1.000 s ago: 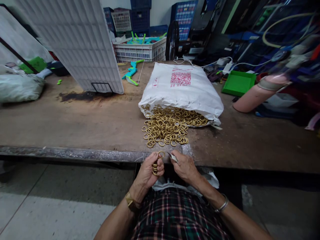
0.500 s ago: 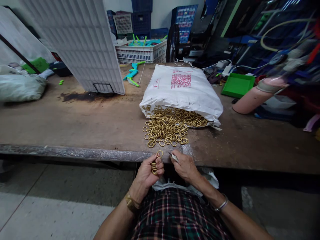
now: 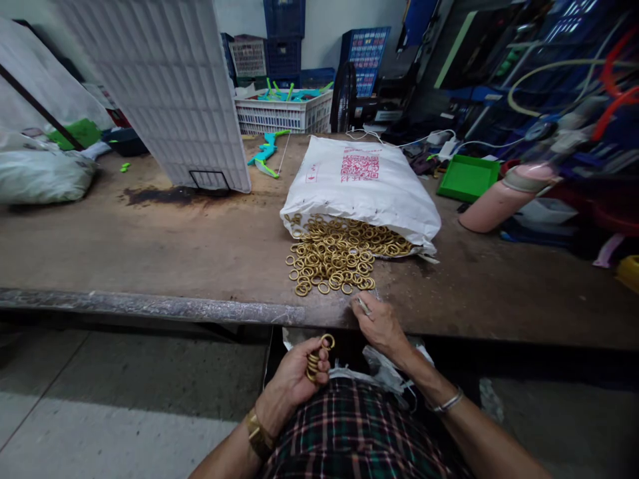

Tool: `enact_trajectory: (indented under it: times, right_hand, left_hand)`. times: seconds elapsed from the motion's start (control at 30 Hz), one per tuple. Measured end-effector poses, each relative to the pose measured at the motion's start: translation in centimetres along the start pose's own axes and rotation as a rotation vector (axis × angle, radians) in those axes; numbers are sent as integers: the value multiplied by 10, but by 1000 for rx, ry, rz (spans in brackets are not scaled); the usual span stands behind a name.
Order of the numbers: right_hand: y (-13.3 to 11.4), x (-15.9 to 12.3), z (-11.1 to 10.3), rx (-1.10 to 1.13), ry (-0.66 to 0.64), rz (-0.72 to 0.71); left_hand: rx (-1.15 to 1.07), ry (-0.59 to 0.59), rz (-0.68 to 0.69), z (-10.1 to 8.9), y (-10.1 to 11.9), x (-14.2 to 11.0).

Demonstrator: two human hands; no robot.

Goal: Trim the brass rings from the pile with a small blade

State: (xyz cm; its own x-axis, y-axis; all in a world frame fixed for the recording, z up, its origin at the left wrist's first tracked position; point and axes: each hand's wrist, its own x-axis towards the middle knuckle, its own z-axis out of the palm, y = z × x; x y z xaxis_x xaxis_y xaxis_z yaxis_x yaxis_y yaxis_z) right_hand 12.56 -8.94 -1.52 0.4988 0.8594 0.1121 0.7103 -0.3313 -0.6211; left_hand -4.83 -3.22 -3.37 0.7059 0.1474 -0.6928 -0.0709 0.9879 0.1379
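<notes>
My left hand (image 3: pixel 293 374) is closed around several brass-coloured rings (image 3: pixel 312 365) over my lap, below the table edge. One more ring (image 3: pixel 328 336) stands up between its thumb and forefinger. At the table's front edge, my right hand (image 3: pixel 383 327) is curled around a small pale tool with a pointed tip (image 3: pixel 364 307), which looks like a small knife; most of it is hidden by the fingers. Just beyond the hands lies a loose pile of the same rings (image 3: pixel 332 263). They spill from the mouth of a white sack (image 3: pixel 324 176) with red print.
The brown wooden table (image 3: pixel 200 259) bears a tall ribbed white panel (image 3: pixel 164 100) at left and a turquoise-green plastic piece (image 3: pixel 264 153) behind the pile. To the right are a green tray (image 3: pixel 469 178) and a pink bottle (image 3: pixel 494 206). A white crate (image 3: pixel 279 114) stands beyond.
My left hand has dropped from the table edge toward my lap with its rings. The right hand has moved slightly right and away from it, and the tool's tip is now less exposed.
</notes>
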Motion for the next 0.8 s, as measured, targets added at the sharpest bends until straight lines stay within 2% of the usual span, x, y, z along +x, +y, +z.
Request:
enact_trajectory:
  times: [0.13, 0.33, 0.47, 0.63, 0.7, 0.8]
  right_hand:
    - [8, 11, -7, -47, 101, 26]
    - [8, 19, 6, -222, 59, -44]
    - [0, 22, 10, -349, 12, 14]
    - [-8, 26, 11, -492, -32, 52]
    - [-10, 27, 12, -541, -48, 61]
    - [-10, 27, 13, -579, -75, 73]
  left_hand:
    - [-12, 123, -14, -7, -3, 12]
    - [33, 242, 72, 0, -7, 29]
    - [75, 214, 84, 0, -11, 34]
    - [125, 234, 86, -3, -12, 35]
    - [171, 188, 77, -4, -12, 33]
    - [280, 30, 71, -1, -13, 24]
